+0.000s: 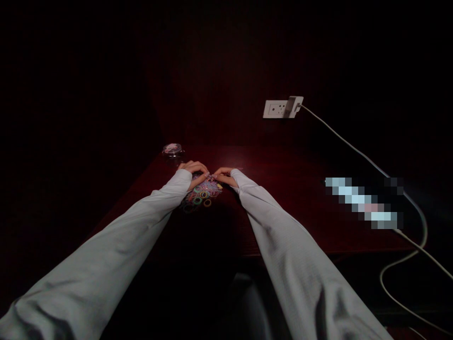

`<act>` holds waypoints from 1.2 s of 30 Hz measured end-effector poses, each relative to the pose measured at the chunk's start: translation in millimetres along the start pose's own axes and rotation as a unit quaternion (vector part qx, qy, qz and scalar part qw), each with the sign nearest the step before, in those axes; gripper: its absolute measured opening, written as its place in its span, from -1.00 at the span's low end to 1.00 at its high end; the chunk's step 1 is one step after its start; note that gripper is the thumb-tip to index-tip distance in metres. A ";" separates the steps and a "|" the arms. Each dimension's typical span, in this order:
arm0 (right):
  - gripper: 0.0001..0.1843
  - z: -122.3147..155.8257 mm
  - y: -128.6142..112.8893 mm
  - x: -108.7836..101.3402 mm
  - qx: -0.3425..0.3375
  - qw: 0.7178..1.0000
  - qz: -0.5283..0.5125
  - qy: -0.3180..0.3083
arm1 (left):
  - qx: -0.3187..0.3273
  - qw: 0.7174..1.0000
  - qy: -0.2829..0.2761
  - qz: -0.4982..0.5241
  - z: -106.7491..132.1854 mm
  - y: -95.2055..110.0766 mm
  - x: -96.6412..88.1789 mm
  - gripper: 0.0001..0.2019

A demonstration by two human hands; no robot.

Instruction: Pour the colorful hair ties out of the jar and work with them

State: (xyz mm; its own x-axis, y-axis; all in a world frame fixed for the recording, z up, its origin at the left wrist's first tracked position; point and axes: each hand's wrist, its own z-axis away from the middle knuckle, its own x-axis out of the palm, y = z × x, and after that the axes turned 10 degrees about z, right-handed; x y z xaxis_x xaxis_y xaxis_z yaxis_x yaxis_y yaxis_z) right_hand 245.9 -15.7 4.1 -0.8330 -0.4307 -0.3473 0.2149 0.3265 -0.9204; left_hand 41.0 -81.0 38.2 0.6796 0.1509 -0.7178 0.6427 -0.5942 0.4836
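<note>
Multicoloured elastic bands (207, 190), head view: loose heap between the hands and toward the wearer, long axis near-left to far-right. Left hand (196, 171) overlaps its left side, the nearer; right hand (226, 174) at the far-right edge. Fingers curled, tips almost meeting; cannot tell whether they pinch a band. Dark-red table (293, 189); clear round container (172, 150) behind, left; white wall socket (276, 109) beyond. Dim room.

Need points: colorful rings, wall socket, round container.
colorful rings (205, 190): head view, middle of the pile.
wall socket (276, 109): head view, faceplate, left of the plugged-in charger (295, 106).
round container (172, 149): head view, on its top.
</note>
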 end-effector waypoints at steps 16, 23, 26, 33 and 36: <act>-0.41 2.4 0.7 -1.2 -0.020 1.000 0.005 -0.003 | -0.014 1.000 -0.002 -0.028 0.6 5.0 -1.2 -0.72; -0.36 2.5 -2.6 -1.5 -0.028 1.000 0.006 -0.001 | -0.018 0.999 -0.005 -0.042 -3.9 -5.5 2.0 -0.71; -0.35 3.3 -6.2 -1.2 -0.025 1.000 0.002 0.004 | -0.022 0.999 -0.001 -0.044 -6.0 -9.3 3.3 -0.70; -0.42 2.7 -7.1 -3.7 -0.020 0.999 0.018 0.019 | -0.015 0.999 0.011 -0.048 -2.3 2.9 -1.3 -0.73; -0.48 2.0 -5.4 -6.5 -0.020 0.999 0.025 0.027 | -0.019 0.998 0.025 -0.051 -0.9 3.3 -4.4 -0.73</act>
State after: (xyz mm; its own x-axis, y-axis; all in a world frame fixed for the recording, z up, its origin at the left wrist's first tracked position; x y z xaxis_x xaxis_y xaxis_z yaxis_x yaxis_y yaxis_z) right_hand 251.2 -16.4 10.9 -0.8487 -0.3665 -0.3814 0.2378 0.3798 -0.8940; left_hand 40.5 -82.9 43.5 0.6266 0.2491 -0.7385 0.7215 -0.5438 0.4287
